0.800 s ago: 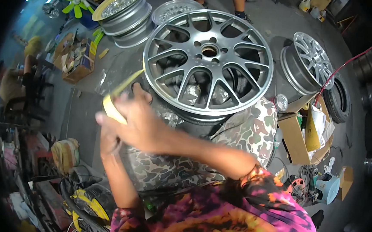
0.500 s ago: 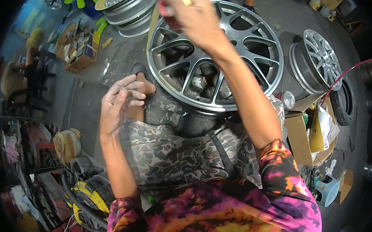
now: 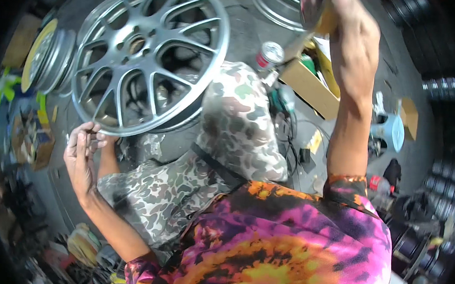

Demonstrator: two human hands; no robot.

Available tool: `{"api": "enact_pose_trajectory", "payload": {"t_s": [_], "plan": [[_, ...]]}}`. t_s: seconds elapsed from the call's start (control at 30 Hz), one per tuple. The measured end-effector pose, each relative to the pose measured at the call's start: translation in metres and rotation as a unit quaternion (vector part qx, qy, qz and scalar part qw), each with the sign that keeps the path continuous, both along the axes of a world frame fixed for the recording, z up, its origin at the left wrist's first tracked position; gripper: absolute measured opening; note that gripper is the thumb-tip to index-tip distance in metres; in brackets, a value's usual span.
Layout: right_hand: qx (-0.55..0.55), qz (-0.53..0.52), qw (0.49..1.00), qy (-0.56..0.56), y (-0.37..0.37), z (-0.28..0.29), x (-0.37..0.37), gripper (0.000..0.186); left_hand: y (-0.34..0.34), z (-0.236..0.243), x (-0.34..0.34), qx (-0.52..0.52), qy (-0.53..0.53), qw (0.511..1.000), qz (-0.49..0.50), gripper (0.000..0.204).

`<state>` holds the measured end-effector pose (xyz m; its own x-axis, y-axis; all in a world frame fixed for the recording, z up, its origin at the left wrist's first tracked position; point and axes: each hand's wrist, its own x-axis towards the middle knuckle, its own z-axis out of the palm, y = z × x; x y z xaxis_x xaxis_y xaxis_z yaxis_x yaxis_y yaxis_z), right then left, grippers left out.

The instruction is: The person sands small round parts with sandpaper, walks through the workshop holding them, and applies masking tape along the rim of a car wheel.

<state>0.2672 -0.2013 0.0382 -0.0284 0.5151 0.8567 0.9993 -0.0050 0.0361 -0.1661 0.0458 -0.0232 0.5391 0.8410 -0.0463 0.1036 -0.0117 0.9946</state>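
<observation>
A silver multi-spoke wheel rim [image 3: 129, 72] lies in front of me at the upper left, its face turned up. My left hand [image 3: 82, 155] is beside the rim's near left edge, fingers half bent and apart, with nothing visible in them. I cannot tell whether the fingertips touch the metal. At the upper right my right hand [image 3: 353, 45] is raised and closed on a roll of yellow tape [image 3: 328, 20]. Red shows on the roll's inner side, and the picture's top edge cuts off part of my fingers.
A tin can [image 3: 270, 55] stands right of the rim, near an open cardboard box [image 3: 310, 87]. Another silver wheel [image 3: 279, 11] is at the top, and a yellow-edged wheel [image 3: 38, 55] at the left. A light blue stool [image 3: 394, 132] and cables [image 3: 292, 128] are on the right.
The view has swung right, so the rim now appears farther left. My right hand has gone from above the rim to the right with the tape roll. My left hand is now nearer the rim's edge.
</observation>
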Motion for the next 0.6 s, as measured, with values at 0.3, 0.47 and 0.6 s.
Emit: {"api": "enact_pose_trajectory", "payload": {"t_s": [0.3,0.47,0.6], "plan": [[-0.315,-0.149,0.749,0.564,-0.195,-0.067,-0.080,0.019,-0.043,0.057,0.115,0.071,0.079,0.976,-0.192,0.026],[-0.440,-0.277,0.677,0.521,-0.246,-0.214,-0.134,0.035,-0.086,0.079,0.192,0.153,0.112,0.928,-0.320,0.020],[-0.477,-0.210,0.666,0.533,-0.235,-0.304,-0.181,0.027,-0.104,0.095,0.223,0.181,0.140,0.891,-0.393,0.020]]}}
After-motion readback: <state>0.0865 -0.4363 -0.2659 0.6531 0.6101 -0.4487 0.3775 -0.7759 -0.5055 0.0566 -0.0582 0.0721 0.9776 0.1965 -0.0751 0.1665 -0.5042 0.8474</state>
